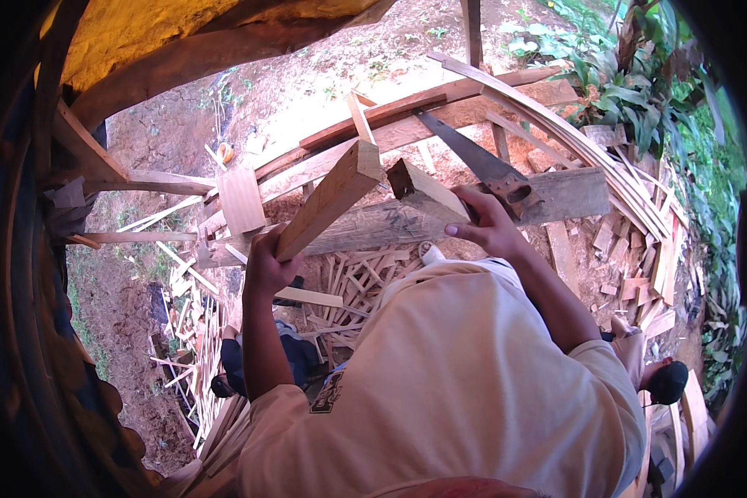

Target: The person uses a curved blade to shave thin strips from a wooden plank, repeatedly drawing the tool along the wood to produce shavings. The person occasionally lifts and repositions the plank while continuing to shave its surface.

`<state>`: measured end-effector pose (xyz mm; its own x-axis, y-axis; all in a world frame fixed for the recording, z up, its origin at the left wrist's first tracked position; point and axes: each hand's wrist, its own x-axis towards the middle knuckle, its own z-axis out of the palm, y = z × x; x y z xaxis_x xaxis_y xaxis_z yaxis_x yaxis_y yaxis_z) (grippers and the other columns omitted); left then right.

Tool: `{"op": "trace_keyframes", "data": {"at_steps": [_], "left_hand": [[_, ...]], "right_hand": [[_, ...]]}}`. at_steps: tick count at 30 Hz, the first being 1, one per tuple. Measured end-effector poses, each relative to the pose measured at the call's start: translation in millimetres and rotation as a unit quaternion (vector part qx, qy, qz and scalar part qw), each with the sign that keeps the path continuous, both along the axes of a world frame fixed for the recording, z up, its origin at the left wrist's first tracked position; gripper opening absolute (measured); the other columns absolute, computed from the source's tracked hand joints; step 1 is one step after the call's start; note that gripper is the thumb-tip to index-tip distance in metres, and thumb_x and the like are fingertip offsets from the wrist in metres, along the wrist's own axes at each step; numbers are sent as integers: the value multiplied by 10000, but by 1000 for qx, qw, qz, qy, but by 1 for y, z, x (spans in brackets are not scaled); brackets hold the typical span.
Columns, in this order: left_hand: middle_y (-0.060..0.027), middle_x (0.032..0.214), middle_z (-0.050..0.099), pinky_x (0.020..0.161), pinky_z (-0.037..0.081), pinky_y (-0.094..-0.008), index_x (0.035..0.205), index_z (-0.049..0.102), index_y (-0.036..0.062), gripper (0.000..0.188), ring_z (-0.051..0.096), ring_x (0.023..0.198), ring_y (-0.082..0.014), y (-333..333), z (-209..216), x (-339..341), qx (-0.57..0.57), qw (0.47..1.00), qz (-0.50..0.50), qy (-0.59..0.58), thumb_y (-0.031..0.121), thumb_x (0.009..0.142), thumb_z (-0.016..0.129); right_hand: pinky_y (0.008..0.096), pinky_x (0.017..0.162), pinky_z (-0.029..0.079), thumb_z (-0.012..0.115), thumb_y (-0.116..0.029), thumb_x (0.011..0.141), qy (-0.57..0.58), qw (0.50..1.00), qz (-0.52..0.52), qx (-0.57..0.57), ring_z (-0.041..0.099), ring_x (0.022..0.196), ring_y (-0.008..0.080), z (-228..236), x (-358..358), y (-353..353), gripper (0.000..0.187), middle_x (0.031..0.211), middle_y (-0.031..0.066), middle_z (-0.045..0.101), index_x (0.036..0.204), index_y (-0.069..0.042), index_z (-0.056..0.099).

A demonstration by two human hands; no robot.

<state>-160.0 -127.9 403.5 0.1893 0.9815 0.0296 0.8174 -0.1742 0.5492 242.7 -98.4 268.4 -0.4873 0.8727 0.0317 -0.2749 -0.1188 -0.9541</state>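
Note:
My left hand point(272, 259) is closed around the lower end of a long squared wooden block point(328, 199), which tilts up and away to the right. In my right hand point(491, 222) is a shorter wooden block point(426, 192), gripped at its right end, with a dark face at its far end. The raised ends of the two blocks are close together, with a small gap between them. Below them, a weathered plank point(365, 228) runs across in front of me. A handsaw point(481, 162) with a worn handle lies just beyond my right hand, its handle over the plank.
Boards point(407, 129) lie across the far side, and long thin strips point(573, 141) curve along the right. Wood offcuts point(357, 286) litter the ground. A flat wooden piece point(241, 202) rests at the plank's left. People are partly visible at left point(266, 365) and right point(656, 373).

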Motion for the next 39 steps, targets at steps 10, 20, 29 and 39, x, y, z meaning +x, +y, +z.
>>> {"op": "trace_keyframes", "data": {"at_steps": [10, 20, 29, 39], "left_hand": [[-131, 773, 715, 704, 557, -356, 1129, 708, 6, 275, 728, 718, -220, 8, -1, 5, -7, 999, -40, 22, 94, 869, 726], [-191, 756, 698, 672, 560, -397, 1017, 688, 18, 254, 738, 714, -365, 8, -2, 13, -7, 1000, -12, 14, 86, 786, 772], [-229, 769, 703, 674, 568, -469, 959, 676, 29, 241, 729, 784, -443, 4, 0, 9, 10, 992, -11, 123, 117, 770, 797], [-214, 855, 753, 795, 606, -506, 1064, 699, 38, 389, 755, 856, -401, 19, -57, 14, -88, 965, 17, 244, 316, 809, 795]], "right_hand": [[302, 945, 488, 864, -212, 902, -5, 1000, -3, -21, 595, 1089, 110, 5, 4, 1, 555, 1117, 44, 649, 1328, 28, 602], [307, 963, 483, 865, -180, 898, -5, 1000, -4, -12, 591, 1094, 111, 7, 6, 5, 535, 1111, 47, 647, 1311, 40, 605], [299, 974, 461, 887, -273, 877, -30, 998, -18, -43, 574, 1098, 130, 2, 8, -3, 639, 1161, 64, 639, 1349, 51, 602], [421, 1036, 474, 832, -349, 917, -270, 958, -5, 96, 635, 1193, 316, -87, -2, 31, 605, 1250, 194, 693, 1365, 4, 629]]}}
